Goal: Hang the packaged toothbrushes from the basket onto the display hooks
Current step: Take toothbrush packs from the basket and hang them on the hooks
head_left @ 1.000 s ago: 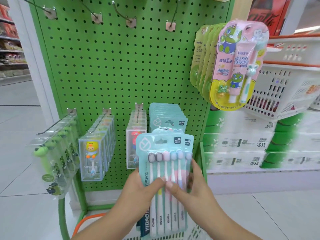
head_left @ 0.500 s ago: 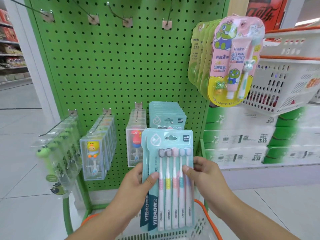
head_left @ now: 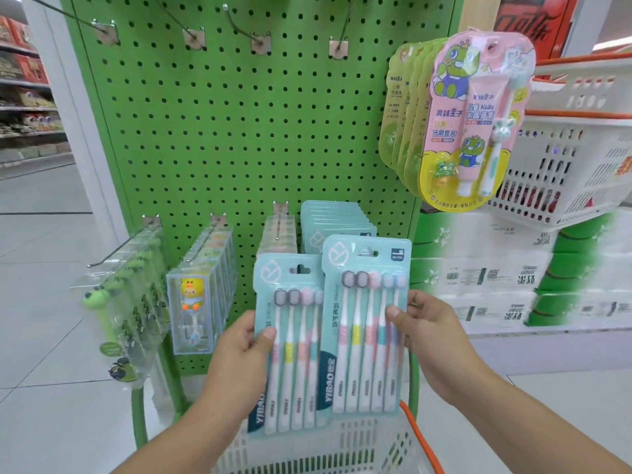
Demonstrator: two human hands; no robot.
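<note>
My left hand point(head_left: 241, 352) grips one teal toothbrush pack point(head_left: 290, 340) by its left edge, thumb on the front. In my right hand point(head_left: 427, 333) is a second teal toothbrush pack point(head_left: 364, 323), pinched at its right edge and held slightly higher, overlapping the first. Both packs are upright in front of the green pegboard point(head_left: 256, 131). Just behind them a row of the same teal packs point(head_left: 337, 222) hangs on a lower hook. The white basket point(head_left: 328, 446) with an orange handle sits below my hands.
Four bare hooks point(head_left: 260, 39) jut from the pegboard's top row. Lower hooks carry clear boxed kids' brushes point(head_left: 198, 289) and frog brushes point(head_left: 119, 302). Pink kids' toothpaste sets point(head_left: 478, 118) hang at the upper right. White baskets point(head_left: 564, 159) stand on stacked cartons to the right.
The two packs, held together as one stack before, have been pulled apart: my right hand lifted one up and right, my left hand keeps the other.
</note>
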